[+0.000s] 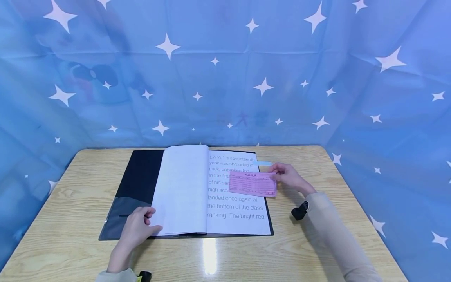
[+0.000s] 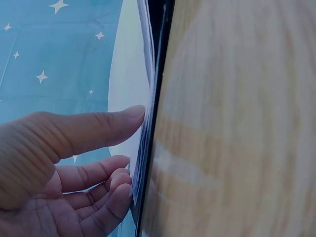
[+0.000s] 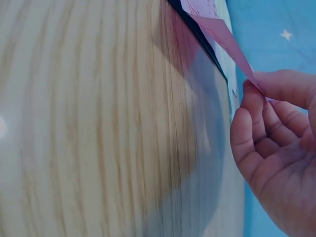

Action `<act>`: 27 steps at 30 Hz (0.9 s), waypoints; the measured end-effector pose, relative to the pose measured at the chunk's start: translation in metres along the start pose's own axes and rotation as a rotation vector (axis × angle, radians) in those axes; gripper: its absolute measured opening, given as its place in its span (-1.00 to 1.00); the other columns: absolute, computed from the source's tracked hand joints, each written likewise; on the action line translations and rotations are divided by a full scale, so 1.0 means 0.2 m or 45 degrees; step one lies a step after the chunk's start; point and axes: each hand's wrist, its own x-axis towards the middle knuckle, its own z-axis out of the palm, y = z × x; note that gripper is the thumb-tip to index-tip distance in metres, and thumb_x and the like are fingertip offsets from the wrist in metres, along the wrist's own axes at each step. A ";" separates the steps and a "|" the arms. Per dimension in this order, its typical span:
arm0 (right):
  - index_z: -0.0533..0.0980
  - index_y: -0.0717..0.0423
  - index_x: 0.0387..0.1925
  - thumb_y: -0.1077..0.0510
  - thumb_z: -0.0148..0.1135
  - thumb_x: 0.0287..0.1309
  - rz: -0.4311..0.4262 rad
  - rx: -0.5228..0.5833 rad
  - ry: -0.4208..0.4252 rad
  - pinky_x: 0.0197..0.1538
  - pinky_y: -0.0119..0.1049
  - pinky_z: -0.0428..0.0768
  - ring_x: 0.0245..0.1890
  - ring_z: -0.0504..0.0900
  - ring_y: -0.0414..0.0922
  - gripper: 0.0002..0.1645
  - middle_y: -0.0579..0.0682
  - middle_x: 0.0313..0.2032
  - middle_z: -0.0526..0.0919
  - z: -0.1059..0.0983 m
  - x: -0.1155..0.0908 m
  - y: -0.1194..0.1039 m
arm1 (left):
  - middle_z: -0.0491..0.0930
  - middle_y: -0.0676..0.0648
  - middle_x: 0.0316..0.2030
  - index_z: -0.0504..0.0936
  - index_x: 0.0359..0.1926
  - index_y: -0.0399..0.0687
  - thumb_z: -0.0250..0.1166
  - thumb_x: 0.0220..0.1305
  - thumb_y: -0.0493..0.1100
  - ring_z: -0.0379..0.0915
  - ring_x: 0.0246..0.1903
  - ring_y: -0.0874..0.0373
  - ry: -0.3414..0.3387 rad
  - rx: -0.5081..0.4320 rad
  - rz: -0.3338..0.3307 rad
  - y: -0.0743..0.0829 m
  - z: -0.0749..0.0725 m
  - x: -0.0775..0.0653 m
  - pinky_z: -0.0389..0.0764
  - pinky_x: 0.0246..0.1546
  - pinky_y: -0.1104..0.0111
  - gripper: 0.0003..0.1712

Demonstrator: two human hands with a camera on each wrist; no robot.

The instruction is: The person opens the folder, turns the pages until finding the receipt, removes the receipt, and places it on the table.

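An open folder (image 1: 146, 164) with a black cover lies on the table, its white left page (image 1: 183, 188) blank and its right page (image 1: 236, 225) printed in large English text. My right hand (image 1: 290, 177) pinches a pink printed slip (image 1: 251, 185) by its upper right corner, over the right page. In the right wrist view the slip (image 3: 227, 42) bends up to the thumb and fingertips. At the lower left corner of the pages is my left hand (image 1: 136, 227). Its thumb (image 2: 106, 127) is extended against the page, and the other fingers are loosely bent beside the page edge.
A pale blue strip (image 1: 263, 163) sticks out past the right page near its top. The wooden table (image 1: 299, 250) reaches back to a blue curtain (image 1: 225, 70) with white stars. A black wrist device (image 1: 300, 210) is at the right wrist.
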 end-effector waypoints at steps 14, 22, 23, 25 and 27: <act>0.47 0.35 -0.09 0.35 0.11 0.15 -0.009 -0.035 -0.013 -0.26 -0.31 0.50 -0.31 0.48 -0.08 -0.74 0.13 -0.30 0.53 -0.11 -0.06 0.05 | 0.40 -0.11 -0.39 0.50 -0.12 -0.40 0.50 -0.21 -0.31 0.30 -0.43 0.09 -0.003 0.007 0.006 0.00 0.00 0.00 0.33 -0.47 0.33 -0.45; 0.47 0.36 -0.12 0.39 0.08 0.11 -0.015 -0.067 -0.007 -0.27 -0.32 0.48 -0.31 0.45 -0.07 -0.75 0.18 -0.29 0.51 -0.18 -0.09 0.07 | 0.40 -0.10 -0.39 0.52 -0.13 -0.38 0.50 -0.21 -0.32 0.30 -0.43 0.09 0.000 0.015 -0.004 0.00 0.01 0.00 0.33 -0.46 0.33 -0.46; 0.48 0.35 -0.14 0.39 0.07 0.11 -0.012 -0.078 0.001 -0.27 -0.33 0.47 -0.31 0.45 -0.07 -0.76 0.17 -0.30 0.51 -0.19 -0.09 0.08 | 0.40 -0.10 -0.39 0.52 -0.13 -0.38 0.50 -0.21 -0.32 0.30 -0.43 0.09 0.000 0.016 -0.003 0.00 0.01 0.00 0.33 -0.46 0.33 -0.46; 0.48 0.33 -0.16 0.40 0.07 0.11 -0.010 -0.098 0.010 -0.28 -0.34 0.46 -0.32 0.44 -0.08 -0.77 0.16 -0.30 0.51 -0.20 -0.10 0.09 | 0.40 -0.11 -0.39 0.52 -0.13 -0.39 0.50 -0.21 -0.32 0.30 -0.43 0.09 -0.001 0.017 -0.003 0.00 0.01 0.00 0.33 -0.46 0.33 -0.46; 0.48 0.33 -0.17 0.40 0.07 0.10 -0.026 -0.120 0.010 -0.29 -0.34 0.44 -0.33 0.43 -0.08 -0.78 0.16 -0.31 0.51 -0.21 -0.10 0.11 | 0.40 -0.11 -0.38 0.51 -0.13 -0.39 0.50 -0.21 -0.32 0.30 -0.43 0.09 -0.001 0.016 -0.005 0.00 0.01 0.00 0.33 -0.46 0.33 -0.46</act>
